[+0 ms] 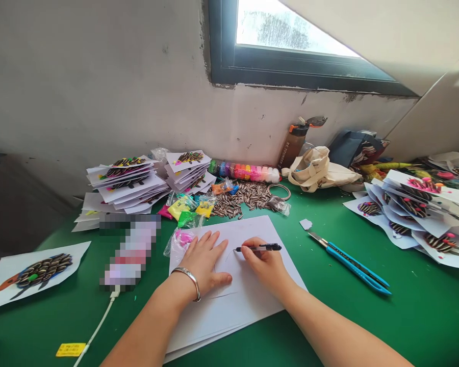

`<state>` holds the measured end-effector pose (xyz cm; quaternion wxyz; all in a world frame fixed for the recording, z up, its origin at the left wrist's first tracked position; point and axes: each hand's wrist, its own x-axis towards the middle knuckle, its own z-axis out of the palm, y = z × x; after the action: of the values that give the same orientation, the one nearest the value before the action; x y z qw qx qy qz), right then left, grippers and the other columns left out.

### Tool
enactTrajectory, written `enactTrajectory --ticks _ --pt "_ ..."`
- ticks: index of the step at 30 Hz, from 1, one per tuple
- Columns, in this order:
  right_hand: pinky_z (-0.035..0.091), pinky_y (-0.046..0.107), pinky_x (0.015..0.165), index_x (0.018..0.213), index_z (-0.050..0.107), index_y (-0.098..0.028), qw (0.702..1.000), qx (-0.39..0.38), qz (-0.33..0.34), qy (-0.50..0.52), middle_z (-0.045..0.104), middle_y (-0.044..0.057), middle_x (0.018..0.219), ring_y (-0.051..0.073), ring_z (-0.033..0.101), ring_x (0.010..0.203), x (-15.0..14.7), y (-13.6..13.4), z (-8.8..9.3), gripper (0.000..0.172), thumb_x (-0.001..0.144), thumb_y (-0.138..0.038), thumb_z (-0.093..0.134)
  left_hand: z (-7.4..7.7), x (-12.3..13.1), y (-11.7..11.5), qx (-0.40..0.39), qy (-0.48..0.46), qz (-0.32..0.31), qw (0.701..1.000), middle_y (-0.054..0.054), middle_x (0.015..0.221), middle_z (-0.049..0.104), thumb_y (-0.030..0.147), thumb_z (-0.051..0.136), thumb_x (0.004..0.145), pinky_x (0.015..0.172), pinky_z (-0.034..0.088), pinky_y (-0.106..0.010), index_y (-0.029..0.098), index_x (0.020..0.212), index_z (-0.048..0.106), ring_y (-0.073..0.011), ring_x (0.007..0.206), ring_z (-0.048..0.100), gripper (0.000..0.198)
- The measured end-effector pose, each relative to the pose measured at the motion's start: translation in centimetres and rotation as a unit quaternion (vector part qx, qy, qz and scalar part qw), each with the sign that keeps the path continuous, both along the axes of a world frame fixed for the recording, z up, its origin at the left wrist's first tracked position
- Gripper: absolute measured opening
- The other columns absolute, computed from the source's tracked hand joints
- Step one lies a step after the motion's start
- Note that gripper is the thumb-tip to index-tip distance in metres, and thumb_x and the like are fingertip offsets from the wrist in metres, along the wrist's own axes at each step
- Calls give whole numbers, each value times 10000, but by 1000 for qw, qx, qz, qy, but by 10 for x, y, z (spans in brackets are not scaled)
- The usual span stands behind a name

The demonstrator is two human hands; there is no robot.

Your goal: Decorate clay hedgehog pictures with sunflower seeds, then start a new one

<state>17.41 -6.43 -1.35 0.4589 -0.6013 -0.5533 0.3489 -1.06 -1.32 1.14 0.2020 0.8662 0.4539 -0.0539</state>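
White sheets of paper (252, 306) lie stacked on the green table in front of me. My left hand (204, 257) rests flat on the top sheet, fingers spread, with a silver bangle at the wrist. Between the thumb and fingers of my right hand (265, 262) is a black pen (263, 247), its tip at the paper just right of my left fingers. Faint curved lines show on the sheet near the tip. Small bags of coloured clay (189, 219) lie at the paper's far left edge, one of them pink and close to my left fingertips.
Beyond the paper lies a pile of sunflower seeds (248, 198). A blue utility knife (352, 262) with its blade out lies at right. Stacks of seed-decorated cards (128, 186) stand at left and right. A brown bottle (294, 142) and cloth bag (319, 171) are by the wall.
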Motion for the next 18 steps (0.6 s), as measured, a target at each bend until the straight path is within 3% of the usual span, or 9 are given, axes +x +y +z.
enactTrajectory --ticks 18 --pt "344 232 541 654 566 -200 992 -14 -110 -62 508 -32 570 131 446 541 28 -2 5 232 796 -364 484 1 1 1 8 14 0 1000 -70 1500 182 579 599 664 1094 79 -497 277 1379 340 -291 1374 97 818"
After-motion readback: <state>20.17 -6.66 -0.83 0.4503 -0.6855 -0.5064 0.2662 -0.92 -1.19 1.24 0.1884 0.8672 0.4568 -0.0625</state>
